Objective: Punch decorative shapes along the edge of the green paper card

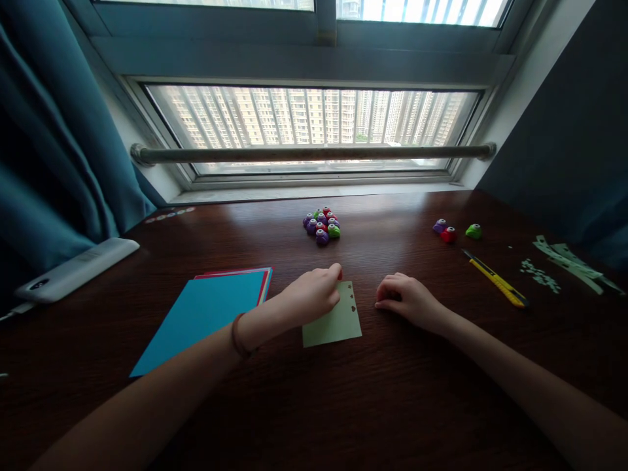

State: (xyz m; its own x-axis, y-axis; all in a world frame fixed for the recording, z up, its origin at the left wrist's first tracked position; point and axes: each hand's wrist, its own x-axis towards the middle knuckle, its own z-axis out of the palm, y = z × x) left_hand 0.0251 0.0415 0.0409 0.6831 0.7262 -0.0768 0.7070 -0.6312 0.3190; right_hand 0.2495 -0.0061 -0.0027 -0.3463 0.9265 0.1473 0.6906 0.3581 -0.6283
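Item 1. L. hand (318,291): over upper-left part of green paper; fingers curled in close, tips mostly hidden. Can't tell if clamped on the sheet or merely resting on it.

Item 2. R. hand (409,301): on tabletop (318,418), just beside the paper's right edge, not touching it. Fingers loosely curled, thumb near forefinger; can't tell if tips meet. Nothing visible in grasp.

Item 3. Green paper (333,330), small, approx. square: flat on tabletop, partly under L. hand. Dark holes (352,309), prob. heart-shaped, in a row along right edge.

Step (judged): decorating edge of sheet w/ punched shapes; row prob. incomplete, lower right margin being plain. Next move, if row is to go on, calls for L. hand steadying sheet, R. hand bringing a punch to that margin, spacing matched.

Item 4. Blue sheet (210,307): left of paper, atop other coloured sheets, edges showing.

Item 5. Cluster of small knobs (322,237), purple/red/green, white-topped, prob. punches: beyond the paper.

Item 6. Three similar, far right: purple one (439,226) beside red one (448,235); green one (473,231) apart.

Item 7. Yellow cutter (498,281): right, beyond R. hand.

Item 8. Pale bits (540,276), scattered, nr. green strips (564,261).

Item 9. White device (81,268), w/ cable: far left, nr. curtain (59,144).
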